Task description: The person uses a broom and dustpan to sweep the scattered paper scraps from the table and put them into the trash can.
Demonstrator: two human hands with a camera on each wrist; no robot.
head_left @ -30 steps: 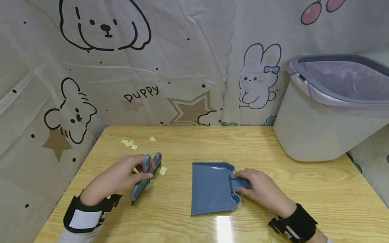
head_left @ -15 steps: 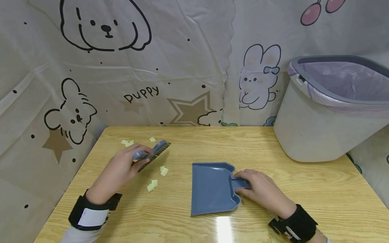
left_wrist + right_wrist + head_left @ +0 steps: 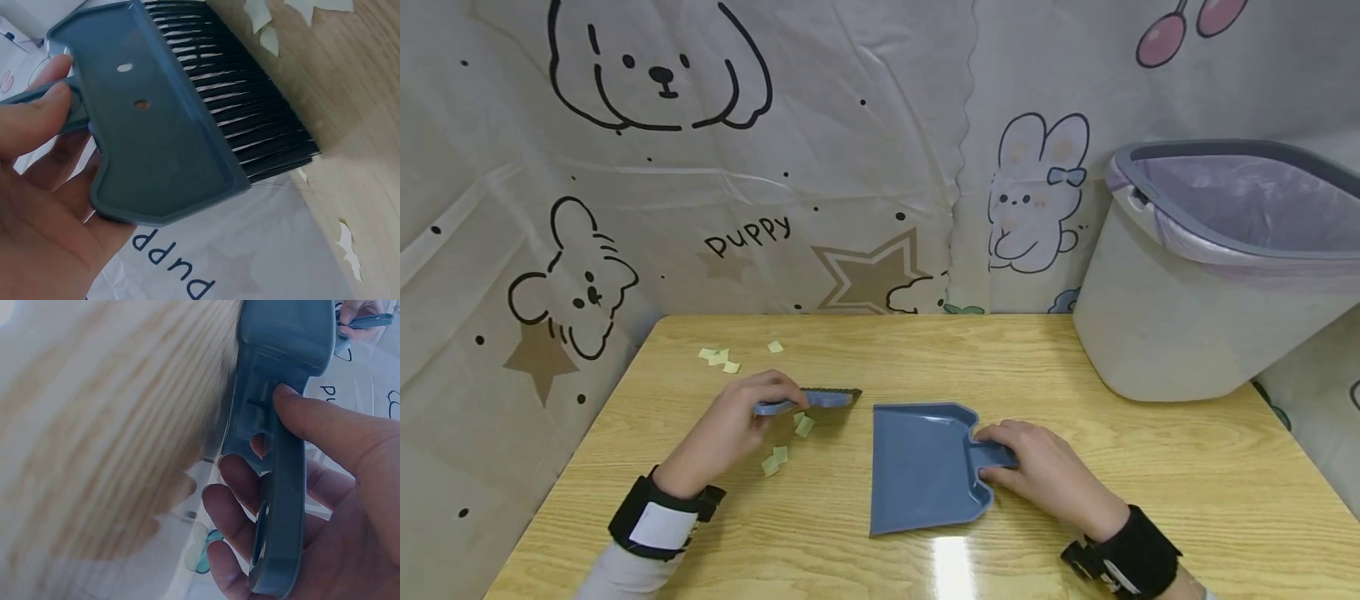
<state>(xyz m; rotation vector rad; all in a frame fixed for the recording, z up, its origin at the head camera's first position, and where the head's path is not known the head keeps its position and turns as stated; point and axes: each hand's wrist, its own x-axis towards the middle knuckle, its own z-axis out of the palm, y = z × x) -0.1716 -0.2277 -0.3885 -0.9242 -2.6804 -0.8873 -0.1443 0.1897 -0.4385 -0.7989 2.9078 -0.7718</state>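
My left hand (image 3: 737, 425) grips the handle of a blue-grey hand brush (image 3: 156, 119) with black bristles. In the head view the brush is lifted over the left part of the table, its bristles turned to the back. Pale yellow paper scraps (image 3: 771, 463) lie in front of it, with another pair of paper scraps (image 3: 804, 426) right beside the brush. A blue-grey dustpan (image 3: 921, 475) lies flat at the middle, its wide edge facing left. My right hand (image 3: 1033, 467) holds the dustpan's handle (image 3: 281, 519), thumb on one side and fingers round the other.
Further back left, several paper scraps (image 3: 718, 357) and one single scrap (image 3: 775, 347) lie on the wooden table (image 3: 970, 358). A light grey trash bin (image 3: 1180, 325) with a purple liner stands at the back right. A printed cloth (image 3: 865, 167) hangs behind.
My left hand lifts the brush off the near scraps, swings it back, then to the right, turning its bristles away. The dustpan and my right hand keep their place.
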